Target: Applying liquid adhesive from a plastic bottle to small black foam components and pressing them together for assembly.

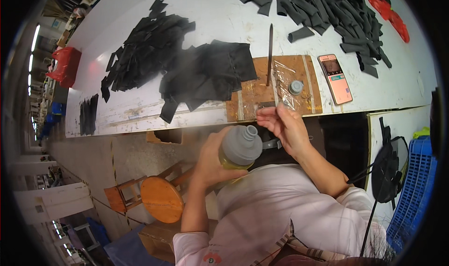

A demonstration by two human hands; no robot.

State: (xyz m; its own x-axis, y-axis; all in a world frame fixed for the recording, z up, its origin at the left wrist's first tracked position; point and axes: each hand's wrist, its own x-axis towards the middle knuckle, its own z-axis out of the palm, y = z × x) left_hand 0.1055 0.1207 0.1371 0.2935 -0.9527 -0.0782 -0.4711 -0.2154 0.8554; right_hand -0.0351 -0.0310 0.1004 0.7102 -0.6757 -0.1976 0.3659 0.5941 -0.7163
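My left hand (209, 157) is wrapped round a drinking bottle (242, 147) with a grey screw top and a yellowish see-through body. The bottle's narrow spout is uncovered and points up toward the table edge. A grey strap loop (271, 144) sticks out from the bottle's neck on the right. Beside that loop, my right hand (289, 128) is raised with fingers apart and slightly bent, holding nothing visible. Just beyond its fingertips, a small grey cap (295, 87) sits on a brown board (308, 79) partly covered with clear tape.
A dark pointed rod (270, 55) lies across the board, with a pink phone-like device (335, 79) to its right. Black fabric pieces (206, 69) cover the left of the table; rolled black strips (322, 13) pile far right. A wooden stool (162, 199) and blue crate (411, 186) stand beside me.
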